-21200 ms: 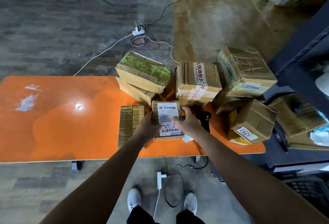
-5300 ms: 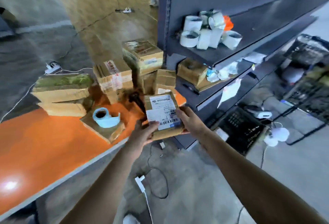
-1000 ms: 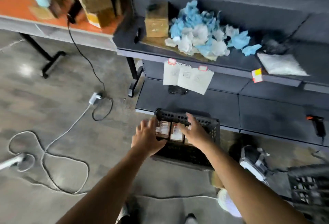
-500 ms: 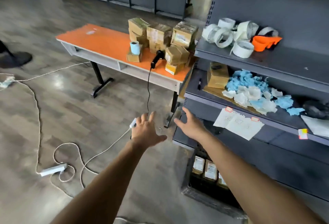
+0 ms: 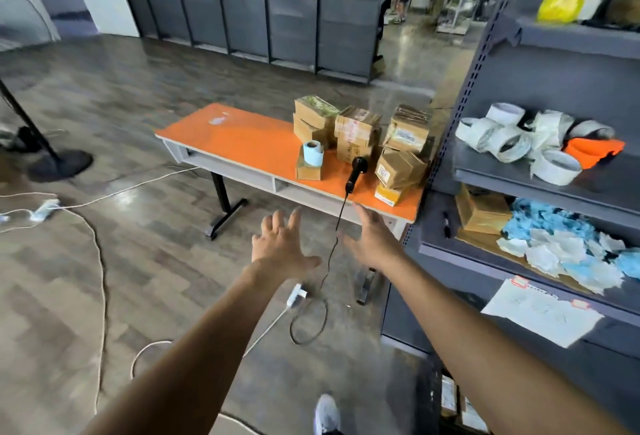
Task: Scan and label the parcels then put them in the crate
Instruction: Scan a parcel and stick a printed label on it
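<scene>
The left hand (image 5: 282, 247) and right hand (image 5: 372, 240) hang empty, fingers spread. Boxy brown cardboard parcels (image 5: 360, 137) stack on the glossy orange counter (image 5: 249, 140), right end, beside a black scanner (image 5: 356, 168).

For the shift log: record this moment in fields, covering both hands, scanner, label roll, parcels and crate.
left hand: open, fingers spread, holding nothing
right hand: open, holding nothing
scanner: lying on the orange table, cable hanging to the floor
label roll: blue, standing on a small parcel
parcels: stacked at the table end beside the shelf
crate: lower right on the floor, labelled parcels inside, mostly cut off
</scene>
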